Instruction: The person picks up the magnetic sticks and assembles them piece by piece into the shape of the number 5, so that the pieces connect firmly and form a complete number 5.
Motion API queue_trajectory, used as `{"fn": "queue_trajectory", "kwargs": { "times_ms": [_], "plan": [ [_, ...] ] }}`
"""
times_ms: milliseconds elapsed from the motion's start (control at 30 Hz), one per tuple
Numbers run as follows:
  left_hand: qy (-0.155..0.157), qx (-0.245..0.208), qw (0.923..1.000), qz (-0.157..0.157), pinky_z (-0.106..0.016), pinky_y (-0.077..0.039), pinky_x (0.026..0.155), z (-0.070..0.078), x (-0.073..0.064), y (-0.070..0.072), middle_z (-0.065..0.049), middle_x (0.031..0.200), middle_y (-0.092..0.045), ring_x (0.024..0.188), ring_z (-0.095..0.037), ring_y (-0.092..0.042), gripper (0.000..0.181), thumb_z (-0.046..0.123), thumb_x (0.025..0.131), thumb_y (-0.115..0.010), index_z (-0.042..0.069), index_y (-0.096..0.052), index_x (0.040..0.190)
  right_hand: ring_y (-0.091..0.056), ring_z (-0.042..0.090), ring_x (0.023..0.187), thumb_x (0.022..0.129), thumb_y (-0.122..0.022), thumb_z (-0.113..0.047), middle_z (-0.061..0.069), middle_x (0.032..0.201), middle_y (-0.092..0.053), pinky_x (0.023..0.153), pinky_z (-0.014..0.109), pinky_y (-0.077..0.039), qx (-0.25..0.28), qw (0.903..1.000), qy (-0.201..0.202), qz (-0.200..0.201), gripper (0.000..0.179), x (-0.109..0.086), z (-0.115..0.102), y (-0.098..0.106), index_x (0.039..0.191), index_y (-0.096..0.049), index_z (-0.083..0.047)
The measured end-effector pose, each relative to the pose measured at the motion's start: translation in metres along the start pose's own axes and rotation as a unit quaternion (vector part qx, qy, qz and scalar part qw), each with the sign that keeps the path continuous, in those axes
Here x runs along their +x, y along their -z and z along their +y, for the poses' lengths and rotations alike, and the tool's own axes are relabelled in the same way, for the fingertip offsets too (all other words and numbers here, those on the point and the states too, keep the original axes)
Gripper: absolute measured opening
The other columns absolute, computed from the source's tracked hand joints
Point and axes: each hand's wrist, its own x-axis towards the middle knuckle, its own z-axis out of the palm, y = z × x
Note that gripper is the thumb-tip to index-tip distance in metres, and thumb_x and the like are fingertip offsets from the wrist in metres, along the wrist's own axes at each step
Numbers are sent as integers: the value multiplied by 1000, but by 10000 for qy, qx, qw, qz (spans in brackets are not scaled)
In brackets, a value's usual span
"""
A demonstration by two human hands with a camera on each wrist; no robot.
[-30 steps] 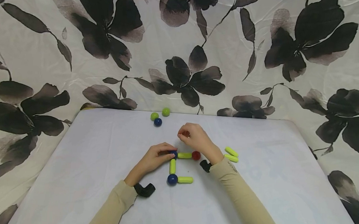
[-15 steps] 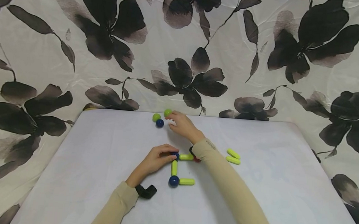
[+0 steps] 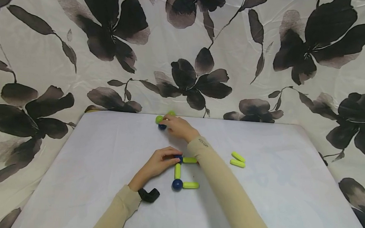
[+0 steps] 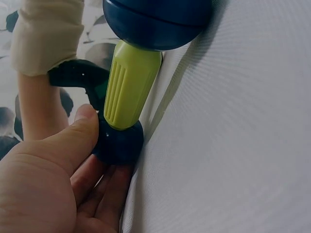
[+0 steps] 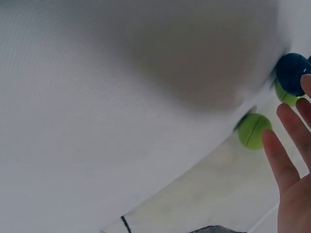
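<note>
My left hand (image 3: 157, 163) pinches a blue ball (image 4: 119, 145) between thumb and fingers at the corner of a small construction lying on the table. From that ball one yellow-green rod (image 3: 190, 160) runs right and another rod (image 3: 177, 171) runs toward me to a second blue ball (image 3: 177, 185), which has its own rod (image 3: 191, 185) to the right. At the table's far edge my right hand (image 3: 180, 128) reaches over a loose blue ball (image 5: 292, 74), its fingers mostly straight. Two green balls (image 3: 159, 119) (image 5: 254, 131) lie beside it. The right sleeve covers the red ball.
Two loose yellow-green rods (image 3: 237, 163) lie to the right of the right forearm. The white table (image 3: 70, 176) ends at a floral cloth (image 3: 126, 53) behind the balls. A black wrist mount (image 3: 149, 195) sits under the left wrist.
My right hand has moved away from above the construction to the far edge, first near the right green ball, then left over the blue ball. The left hand keeps its hold.
</note>
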Motion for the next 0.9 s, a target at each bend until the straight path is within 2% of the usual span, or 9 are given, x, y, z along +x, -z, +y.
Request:
{"fn": "queue_trajectory", "kwargs": {
  "times_ms": [100, 300, 533, 633, 733, 900],
  "plan": [
    [-36, -38, 10000, 37, -31, -49, 96, 0, 0, -1, -4, 116, -68, 110, -20, -63, 27, 13, 93, -70, 7, -71, 120, -56, 25, 119, 96, -58, 2, 12, 135, -54, 99, 38, -47, 35, 10000, -12, -79, 40, 2, -4, 0, 135, -61, -8],
    [-17, -58, 10000, 35, -36, -49, 97, 2, -1, -1, -13, 116, -68, 110, -29, -63, 28, 6, 93, -69, 0, -70, 120, -59, 23, 109, 97, -58, 1, 11, 132, -51, 93, 36, -49, 188, 9996, -186, -90, 38, 6, -9, -3, 134, -61, -8],
    [33, 7, 10000, -42, -38, -49, 97, 32, -5, 3, -19, 115, -66, 110, -33, -62, 27, 3, 94, -66, -7, -67, 119, -59, 23, 111, 97, -64, -6, 10, 132, -49, 96, 35, -48, 290, 9985, -440, -172, 38, 9, -13, -5, 134, -60, -10],
    [20, 36, 10000, -30, -38, -49, 96, 36, -5, 4, -18, 115, -67, 109, -33, -63, 27, 2, 94, -66, -7, -67, 119, -57, 23, 116, 96, -64, -7, 11, 135, -49, 100, 36, -46, 369, 9979, -501, -181, 38, 10, -13, -5, 134, -60, -10],
    [81, 19, 10000, -11, -39, -49, 98, 23, -3, 1, -17, 116, -66, 111, -32, -62, 28, 3, 94, -67, -5, -67, 120, -57, 23, 116, 96, -65, -8, 11, 135, -51, 102, 35, -45, 417, 9976, -531, -161, 36, 10, -13, -5, 132, -61, -9],
    [78, 28, 10000, 38, -41, -48, 98, 1, -1, -2, -14, 117, -67, 112, -30, -62, 28, 6, 94, -68, -2, -68, 121, -60, 23, 107, 94, -67, -7, 10, 123, -57, 97, 35, -47, 450, 9978, -453, -171, 30, 8, -12, -7, 124, -63, -7]
  ]
}}
